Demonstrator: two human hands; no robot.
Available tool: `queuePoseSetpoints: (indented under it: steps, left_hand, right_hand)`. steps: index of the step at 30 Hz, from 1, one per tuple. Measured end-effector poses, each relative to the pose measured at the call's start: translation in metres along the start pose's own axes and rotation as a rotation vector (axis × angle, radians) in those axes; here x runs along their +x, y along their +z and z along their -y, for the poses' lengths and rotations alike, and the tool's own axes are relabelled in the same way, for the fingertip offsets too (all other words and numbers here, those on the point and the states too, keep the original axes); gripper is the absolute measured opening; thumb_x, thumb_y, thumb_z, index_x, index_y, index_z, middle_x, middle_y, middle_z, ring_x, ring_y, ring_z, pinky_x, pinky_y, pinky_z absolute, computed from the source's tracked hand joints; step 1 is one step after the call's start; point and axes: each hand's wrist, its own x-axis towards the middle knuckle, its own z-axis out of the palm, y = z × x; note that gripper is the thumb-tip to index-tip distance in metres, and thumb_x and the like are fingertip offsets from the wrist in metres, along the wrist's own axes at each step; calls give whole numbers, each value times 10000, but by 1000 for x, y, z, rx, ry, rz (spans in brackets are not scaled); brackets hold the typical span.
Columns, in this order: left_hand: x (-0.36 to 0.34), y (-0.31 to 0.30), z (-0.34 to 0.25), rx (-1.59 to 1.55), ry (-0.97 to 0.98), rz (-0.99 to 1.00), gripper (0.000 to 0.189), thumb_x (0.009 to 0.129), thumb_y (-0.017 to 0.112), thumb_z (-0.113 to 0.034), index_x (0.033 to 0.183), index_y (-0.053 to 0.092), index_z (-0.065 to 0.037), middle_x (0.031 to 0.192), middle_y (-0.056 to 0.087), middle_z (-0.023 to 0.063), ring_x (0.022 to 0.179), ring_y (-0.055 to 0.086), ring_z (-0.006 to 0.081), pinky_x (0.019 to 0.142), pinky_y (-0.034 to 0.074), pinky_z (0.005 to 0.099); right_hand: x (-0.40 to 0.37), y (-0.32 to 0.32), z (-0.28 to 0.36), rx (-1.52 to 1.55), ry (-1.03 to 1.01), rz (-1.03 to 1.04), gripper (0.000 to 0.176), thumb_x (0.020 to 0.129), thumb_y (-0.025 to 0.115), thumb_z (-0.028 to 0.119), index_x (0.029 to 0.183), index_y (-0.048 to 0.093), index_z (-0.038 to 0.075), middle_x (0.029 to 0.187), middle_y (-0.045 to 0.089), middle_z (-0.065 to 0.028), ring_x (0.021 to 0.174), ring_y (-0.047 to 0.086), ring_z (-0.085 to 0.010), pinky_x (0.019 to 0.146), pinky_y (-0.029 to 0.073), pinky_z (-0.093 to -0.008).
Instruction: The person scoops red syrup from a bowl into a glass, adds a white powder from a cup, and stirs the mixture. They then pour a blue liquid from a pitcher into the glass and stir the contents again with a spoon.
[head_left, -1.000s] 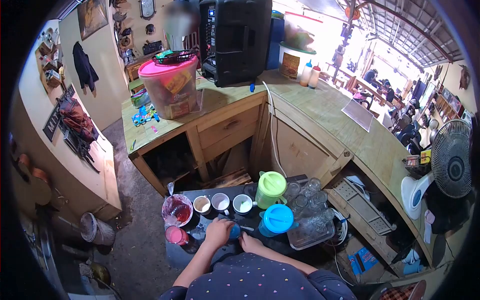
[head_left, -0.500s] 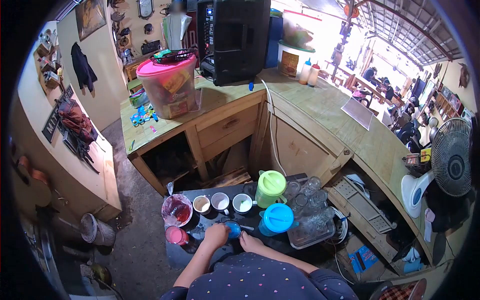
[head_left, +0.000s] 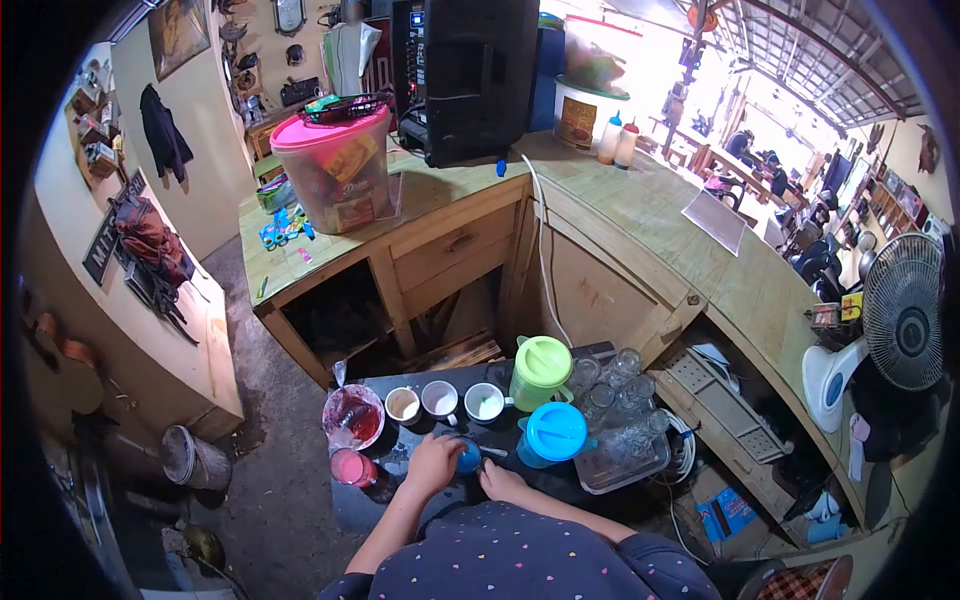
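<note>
A glass of blue liquid (head_left: 468,457) stands on the dark low table between my hands. My left hand (head_left: 434,466) is at its left side, fingers stretched toward the rim and partly covering it. Against the right side of the glass, my right hand (head_left: 502,483) is closed, its thumb up; the grip is partly hidden. A light spoon-like handle (head_left: 494,453) juts out to the right of the glass. Behind stand three white cups, the left one (head_left: 403,405) with tan contents, the middle (head_left: 440,399) and right one (head_left: 486,402) with pale contents. A glass of pink liquid (head_left: 352,468) stands left.
A bowl with red contents (head_left: 368,436) sits at the table's left. Right of my hands are a green-lidded pitcher (head_left: 542,365), a blue-lidded pitcher (head_left: 556,433) and a tray (head_left: 625,482) of clear glasses. A wooden counter (head_left: 610,215) bears a speaker (head_left: 478,85) and pink-lidded bucket (head_left: 340,190).
My left hand has shifted slightly up, and its fingers have gone from curled to more stretched out beside the blue glass. My right hand stays nearly in place.
</note>
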Motion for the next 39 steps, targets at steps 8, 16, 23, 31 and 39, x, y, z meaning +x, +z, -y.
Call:
queuePoseSetpoints:
  steps: [8, 16, 23, 31, 39]
  left_hand:
    - [4, 7, 4, 9, 76, 144, 200, 820, 543, -193, 918, 692, -104, 914, 662, 115, 870, 598, 328, 756, 489, 425]
    - [6, 11, 10, 175, -42, 281, 192, 856, 546, -211, 900, 700, -105, 901, 675, 87, 887, 606, 319, 746, 504, 423]
    - [9, -10, -3, 169, 33, 38, 222, 865, 538, -234, 927, 690, -85, 945, 669, 134, 880, 627, 332, 752, 504, 452]
    - [12, -12, -6, -29, 31, 126, 227, 844, 519, -204, 965, 689, -114, 938, 658, 144, 884, 627, 338, 758, 499, 450]
    - [7, 7, 8, 33, -26, 302, 223, 868, 521, -220, 953, 698, -114, 958, 666, 120, 896, 618, 323, 777, 493, 450]
  right_hand:
    - [0, -2, 2, 17, 2, -17, 295, 945, 384, 300, 1101, 413, 52, 877, 627, -288, 802, 604, -479, 689, 451, -588]
    - [-1, -6, 5, 31, 36, 53, 379, 943, 363, 310, 1176, 411, 15, 978, 608, -311, 893, 594, -485, 771, 453, -584]
    - [0, -2, 2, 0, 26, 20, 342, 949, 371, 306, 1151, 411, 32, 945, 618, -298, 861, 605, -467, 721, 459, -570]
    - [0, -7, 7, 9, 50, 37, 320, 949, 375, 303, 1137, 407, 45, 918, 625, -291, 848, 608, -465, 713, 458, -569]
    - [-2, -10, 10, 48, 57, 59, 354, 933, 376, 293, 1150, 411, 16, 962, 614, -308, 897, 598, -482, 776, 453, -586]
